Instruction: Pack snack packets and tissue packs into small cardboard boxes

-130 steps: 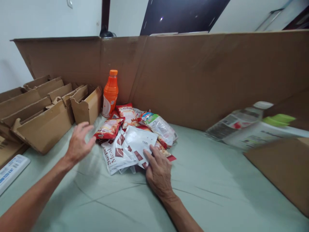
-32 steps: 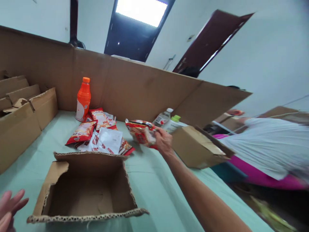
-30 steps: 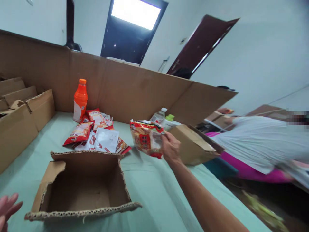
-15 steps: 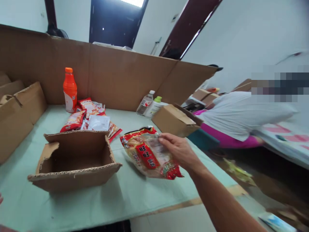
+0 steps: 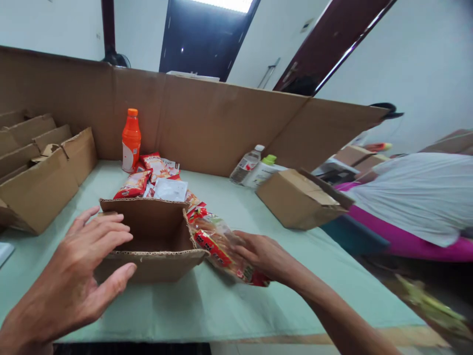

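Note:
My right hand [image 5: 264, 256] grips a clear snack bag with red print [image 5: 218, 241], held low over the green table beside the right wall of an open cardboard box [image 5: 155, 241]. My left hand [image 5: 79, 276] hovers open, fingers spread, just in front of the box's near left corner, not touching it as far as I can see. The box looks empty inside. Behind it lies a pile of snack packets [image 5: 155, 180], with an orange drink bottle [image 5: 130, 140] standing at the back.
Flattened cardboard boxes [image 5: 40, 167] stack at the left. A tall cardboard wall [image 5: 221, 128] runs along the back. A clear bottle [image 5: 247, 164], a green-capped bottle [image 5: 263, 170] and a small closed carton [image 5: 299, 199] sit at the right. Another person in white [image 5: 417, 195] lies beyond the table.
My right hand has lowered the snack bag from mid-air to the right side of the open box. My left hand has come into view, open near the box front.

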Demonstrator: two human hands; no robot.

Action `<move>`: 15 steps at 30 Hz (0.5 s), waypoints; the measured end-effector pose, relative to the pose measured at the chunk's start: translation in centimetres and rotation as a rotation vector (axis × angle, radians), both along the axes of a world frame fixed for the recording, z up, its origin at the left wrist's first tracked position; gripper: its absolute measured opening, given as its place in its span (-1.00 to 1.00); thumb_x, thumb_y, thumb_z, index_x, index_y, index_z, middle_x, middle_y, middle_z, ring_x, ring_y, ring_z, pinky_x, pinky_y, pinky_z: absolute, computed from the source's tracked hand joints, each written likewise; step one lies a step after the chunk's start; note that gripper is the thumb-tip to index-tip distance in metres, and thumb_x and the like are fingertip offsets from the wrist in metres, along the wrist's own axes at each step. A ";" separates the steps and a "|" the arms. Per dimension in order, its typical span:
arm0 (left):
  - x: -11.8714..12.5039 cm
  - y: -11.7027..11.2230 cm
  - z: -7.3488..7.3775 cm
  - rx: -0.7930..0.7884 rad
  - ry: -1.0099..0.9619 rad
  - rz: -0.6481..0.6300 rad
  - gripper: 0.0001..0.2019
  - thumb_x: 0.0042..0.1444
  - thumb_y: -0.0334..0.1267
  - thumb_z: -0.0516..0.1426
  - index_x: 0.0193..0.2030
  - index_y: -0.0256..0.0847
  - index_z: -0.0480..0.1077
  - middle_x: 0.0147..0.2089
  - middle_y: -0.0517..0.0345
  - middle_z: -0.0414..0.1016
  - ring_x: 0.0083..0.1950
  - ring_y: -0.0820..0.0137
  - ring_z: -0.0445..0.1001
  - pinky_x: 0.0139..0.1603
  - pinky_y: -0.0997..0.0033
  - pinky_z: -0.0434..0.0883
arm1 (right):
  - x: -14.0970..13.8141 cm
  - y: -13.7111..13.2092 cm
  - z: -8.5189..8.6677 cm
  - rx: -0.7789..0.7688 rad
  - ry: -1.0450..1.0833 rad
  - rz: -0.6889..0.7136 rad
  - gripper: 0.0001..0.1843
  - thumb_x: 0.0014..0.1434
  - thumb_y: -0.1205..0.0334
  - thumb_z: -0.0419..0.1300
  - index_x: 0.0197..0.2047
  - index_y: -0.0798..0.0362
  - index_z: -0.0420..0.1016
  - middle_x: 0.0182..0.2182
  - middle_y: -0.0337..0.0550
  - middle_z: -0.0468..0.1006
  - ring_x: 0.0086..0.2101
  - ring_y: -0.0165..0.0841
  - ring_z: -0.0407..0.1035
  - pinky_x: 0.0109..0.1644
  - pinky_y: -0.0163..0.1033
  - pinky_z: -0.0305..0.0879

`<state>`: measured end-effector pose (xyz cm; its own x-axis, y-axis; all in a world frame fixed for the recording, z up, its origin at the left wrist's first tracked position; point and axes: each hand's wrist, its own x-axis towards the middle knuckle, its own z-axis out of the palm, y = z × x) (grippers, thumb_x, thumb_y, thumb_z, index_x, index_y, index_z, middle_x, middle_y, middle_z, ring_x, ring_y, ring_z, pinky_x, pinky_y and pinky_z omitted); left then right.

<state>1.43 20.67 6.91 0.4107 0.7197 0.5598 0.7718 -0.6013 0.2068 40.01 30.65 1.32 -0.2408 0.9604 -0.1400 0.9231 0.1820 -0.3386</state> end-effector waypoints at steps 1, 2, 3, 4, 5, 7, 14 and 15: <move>0.0 0.3 -0.2 -0.034 0.058 0.001 -0.81 0.27 -0.23 0.19 0.01 -0.09 0.47 -0.03 0.10 0.66 0.17 0.04 0.58 0.41 -0.30 0.26 | 0.4 0.5 -0.3 -0.006 0.014 -0.004 -0.49 0.19 -0.08 0.02 -0.08 -0.01 0.69 -0.18 0.04 0.74 -0.18 0.00 0.62 -0.07 0.00 0.47; 0.1 0.4 -0.5 -0.058 0.103 0.015 -0.88 0.27 -0.21 0.19 -0.10 -0.12 0.49 -0.14 0.10 0.66 0.12 0.01 0.61 0.38 -0.37 0.27 | 1.0 0.8 -0.5 -0.001 0.054 -0.014 -0.51 0.18 -0.09 0.03 -0.14 -0.03 0.70 -0.20 0.02 0.75 -0.19 0.00 0.63 -0.07 0.02 0.49; 0.2 0.5 -0.7 -0.073 0.137 0.038 -0.91 0.26 -0.21 0.19 -0.20 -0.15 0.48 -0.23 0.10 0.64 0.06 -0.01 0.63 0.36 -0.43 0.27 | 1.7 1.0 -0.5 0.020 0.123 -0.036 -0.52 0.15 -0.13 0.06 -0.19 -0.05 0.71 -0.20 0.01 0.75 -0.20 0.02 0.63 -0.06 0.05 0.50; 0.4 0.4 -0.8 -0.075 0.160 0.067 -0.89 0.25 -0.23 0.18 -0.29 -0.16 0.46 -0.31 0.10 0.61 0.00 0.00 0.64 0.36 -0.48 0.26 | 2.5 1.1 -0.4 0.061 0.215 -0.077 -0.53 0.11 -0.19 0.11 -0.24 -0.07 0.72 -0.19 0.01 0.75 -0.20 0.05 0.63 -0.05 0.09 0.52; 0.6 0.2 -1.0 -0.069 0.176 0.095 -0.86 0.23 -0.24 0.18 -0.36 -0.16 0.43 -0.37 0.12 0.58 -0.04 0.02 0.65 0.37 -0.50 0.24 | 3.3 0.9 -0.1 0.115 0.316 -0.140 -0.53 0.05 -0.26 0.18 -0.27 -0.10 0.72 -0.20 0.03 0.75 -0.19 0.09 0.63 -0.03 0.16 0.53; 0.7 -0.1 -1.1 -0.047 0.201 0.143 -0.85 0.21 -0.26 0.18 -0.40 -0.16 0.39 -0.39 0.11 0.57 -0.03 0.02 0.65 0.39 -0.52 0.21 | 4.2 0.0 1.1 0.259 0.506 -0.320 -0.54 -0.05 -0.32 0.32 -0.29 -0.15 0.72 -0.18 0.08 0.74 -0.13 0.19 0.61 0.04 0.32 0.50; 0.2 -0.6 -1.3 0.040 0.253 0.213 -0.88 0.18 -0.23 0.15 -0.33 -0.19 0.46 -0.03 -0.28 0.64 0.18 -0.14 0.57 0.30 -0.56 0.30 | -3.2 -3.1 7.4 0.648 1.105 -0.448 -0.67 0.11 -0.10 0.42 -0.03 -0.32 0.67 0.09 -0.13 0.66 -0.02 0.07 0.60 -0.25 0.08 0.63; 0.3 -0.6 -1.3 0.037 0.255 0.211 -0.88 0.17 -0.24 0.15 -0.34 -0.20 0.46 -0.03 -0.29 0.64 0.18 -0.16 0.57 0.30 -0.58 0.30 | -5.0 -2.9 7.9 0.603 1.101 -0.336 -0.68 0.17 -0.11 0.38 -0.01 -0.32 0.65 0.07 -0.14 0.67 -0.07 0.03 0.62 -0.35 0.00 0.61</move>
<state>1.72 20.08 5.60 0.3854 0.7846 0.4856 0.9041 -0.4264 -0.0286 35.01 27.75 9.25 0.3112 0.8376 0.4490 0.2439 0.3862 -0.8896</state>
